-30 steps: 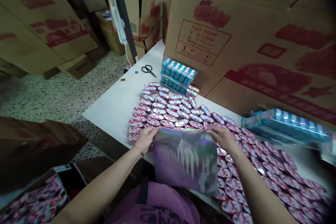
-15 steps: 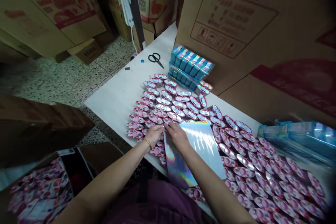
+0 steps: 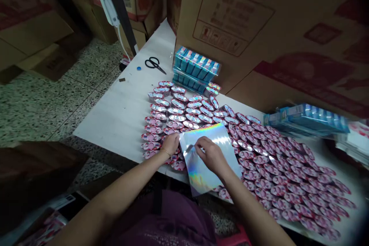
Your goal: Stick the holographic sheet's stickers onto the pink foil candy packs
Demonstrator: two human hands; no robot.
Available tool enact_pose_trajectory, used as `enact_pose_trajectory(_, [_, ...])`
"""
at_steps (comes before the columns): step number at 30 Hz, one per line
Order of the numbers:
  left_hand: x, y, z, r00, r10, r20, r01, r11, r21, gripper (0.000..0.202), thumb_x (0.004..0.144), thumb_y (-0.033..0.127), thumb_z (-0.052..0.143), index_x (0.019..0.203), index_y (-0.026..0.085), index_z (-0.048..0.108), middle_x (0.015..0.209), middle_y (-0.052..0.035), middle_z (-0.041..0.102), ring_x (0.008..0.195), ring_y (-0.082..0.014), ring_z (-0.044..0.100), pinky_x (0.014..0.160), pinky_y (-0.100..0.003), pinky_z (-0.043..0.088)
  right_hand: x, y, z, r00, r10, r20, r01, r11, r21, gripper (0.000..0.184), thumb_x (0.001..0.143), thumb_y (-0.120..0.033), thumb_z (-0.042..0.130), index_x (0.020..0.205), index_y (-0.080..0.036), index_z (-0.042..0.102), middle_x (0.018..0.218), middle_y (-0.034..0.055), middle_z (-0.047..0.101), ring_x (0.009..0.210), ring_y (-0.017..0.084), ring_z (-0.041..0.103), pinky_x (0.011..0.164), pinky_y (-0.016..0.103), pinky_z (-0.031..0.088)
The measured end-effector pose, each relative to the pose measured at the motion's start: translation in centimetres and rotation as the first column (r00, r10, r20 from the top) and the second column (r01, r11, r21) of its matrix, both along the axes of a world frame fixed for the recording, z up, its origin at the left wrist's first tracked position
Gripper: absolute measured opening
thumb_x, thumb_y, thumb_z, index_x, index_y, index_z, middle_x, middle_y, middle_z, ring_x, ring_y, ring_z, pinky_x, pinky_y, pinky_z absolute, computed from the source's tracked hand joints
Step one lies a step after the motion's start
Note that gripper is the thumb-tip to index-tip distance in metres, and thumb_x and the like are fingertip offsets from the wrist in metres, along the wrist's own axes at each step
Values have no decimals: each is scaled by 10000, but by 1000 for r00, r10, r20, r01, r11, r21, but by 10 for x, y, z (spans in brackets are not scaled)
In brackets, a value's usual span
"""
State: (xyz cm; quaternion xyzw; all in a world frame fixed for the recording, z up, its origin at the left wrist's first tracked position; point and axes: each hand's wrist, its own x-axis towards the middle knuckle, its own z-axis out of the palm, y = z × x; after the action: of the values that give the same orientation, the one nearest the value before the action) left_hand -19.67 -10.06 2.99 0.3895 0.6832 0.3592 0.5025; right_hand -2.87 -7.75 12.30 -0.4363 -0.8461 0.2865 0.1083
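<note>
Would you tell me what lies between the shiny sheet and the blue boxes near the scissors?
Head view: rows of small pink-and-silver packs fill the stretch from the shiny sheet to the blue boxes.

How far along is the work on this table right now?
Done: pink packets lie in rows over most of the white table. In hand: left hand and right hand rest on a holographic sheet laid over them. Remaining: probably more packets in the floor carton.

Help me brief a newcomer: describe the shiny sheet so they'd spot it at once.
Find the white table before the cardboard boxes; small pink packets carpet it. Lying on them at the near edge, touched by the left hand and right hand, is the sheet: the only large, flat, rainbow-mirrored rectangle.
</note>
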Motion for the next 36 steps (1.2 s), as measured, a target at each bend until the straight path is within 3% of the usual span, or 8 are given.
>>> enact_pose_trajectory(3, [-14, -3, 3, 998, 49, -26, -47, 996, 74, 211, 733, 306, 546, 868, 171, 636, 942, -66, 631, 958, -198, 544, 806, -288, 415, -6, 8, 10, 988, -126, -94, 110, 981, -160, 145, 799, -223, 469, 695, -190, 564, 725, 4, 555, 658, 116, 511, 614, 228, 378])
enact_pose_trajectory(7, [-33, -19, 14, 901, 196, 387, -141, 976, -166, 469, 763, 535, 455, 935, 139, 638, 899, -82, 657, 755, -159, 587, 608, -249, 411, -25, 15, -17, 935, -306, -179, 225, 902, -370, 163, 758, -306, 504, 679, -185, 579, 646, -9, 556, 616, 122, 508, 576, 235, 372])
enact_pose_trajectory(10, [-47, -29, 19, 823, 247, 512, -158, 964, -212, 430, 622, 489, 658, 869, 137, 652, 808, -57, 666, 704, -131, 578, 609, -227, 401, -45, 12, -35, 871, -435, -231, 246, 790, -562, 209, 726, -377, 531, 674, -180, 580, 576, -21, 534, 551, 119, 493, 526, 235, 366])
enact_pose_trajectory(19, [-87, -33, 20, 683, 483, 548, -336, 874, -352, 434, 574, 488, 695, 789, 121, 611, 624, -10, 597, 472, -50, 463, 380, -158, 233, -98, 1, -44, 730, -581, -360, 130, 636, -761, 260, 657, -420, 625, 645, -162, 593, 532, -39, 524, 480, 78, 424, 483, 213, 310])
enact_pose_trajectory(24, [-107, -33, 20, 742, 493, 455, -397, 869, -295, 378, 527, 433, 730, 685, 117, 594, 556, 6, 569, 433, -43, 428, 370, -159, 214, -123, -1, -72, 649, -692, -317, 197, 555, -808, 279, 629, -441, 633, 657, -165, 606, 523, -37, 539, 456, 86, 432, 469, 218, 323])
enact_pose_trajectory(27, [-120, -26, 9, 815, 483, 319, -435, 875, -212, 325, 552, 401, 701, 695, 119, 625, 523, 17, 564, 430, -55, 436, 401, -175, 283, -142, -2, -88, 647, -693, -317, 312, 620, -720, 277, 652, -442, 604, 679, -168, 631, 562, -22, 567, 500, 106, 462, 506, 233, 348])
enact_pose_trajectory(31, [-140, -6, -11, 884, 466, -26, -467, 882, -59, 244, 613, 358, 645, 726, 143, 669, 607, -9, 629, 561, -115, 541, 544, -224, 407, -170, 3, -102, 731, -603, -319, 492, 790, -367, 244, 734, -374, 532, 678, -167, 650, 683, 25, 608, 673, 150, 519, 651, 263, 373])
enact_pose_trajectory(36, [-153, 13, -26, 835, 281, -473, -261, 959, 109, 179, 708, 315, 571, 726, 182, 689, 773, -43, 650, 739, -155, 577, 729, -258, 432, -189, 11, -110, 833, -541, -115, 546, 837, 20, 199, 772, -281, 510, 681, -168, 645, 761, 60, 599, 784, 181, 488, 751, 295, 322])
